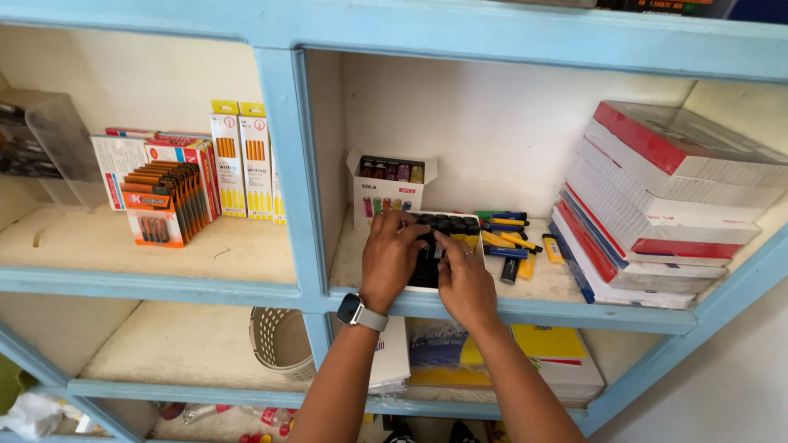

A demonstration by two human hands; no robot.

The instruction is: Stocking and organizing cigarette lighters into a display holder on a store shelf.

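Observation:
Both my hands rest on a flat white tray of black-capped items (447, 223) lying on the middle shelf (542, 283) of a light blue shelving unit. My left hand (391, 253), with a watch on its wrist, lies over the tray's left part. My right hand (465, 279) presses on the tray's front part, fingers bent on the black items. Behind the tray stands an open white box of small coloured items (391, 190). Loose yellow, blue and black markers (510, 238) lie just right of the tray.
A leaning stack of red, white and blue packs (657, 205) fills the shelf's right side. The left compartment holds pencil packs (242, 160) and orange battery cards (164, 205). Below are a woven basket (279, 338) and stacked paper packs (542, 349).

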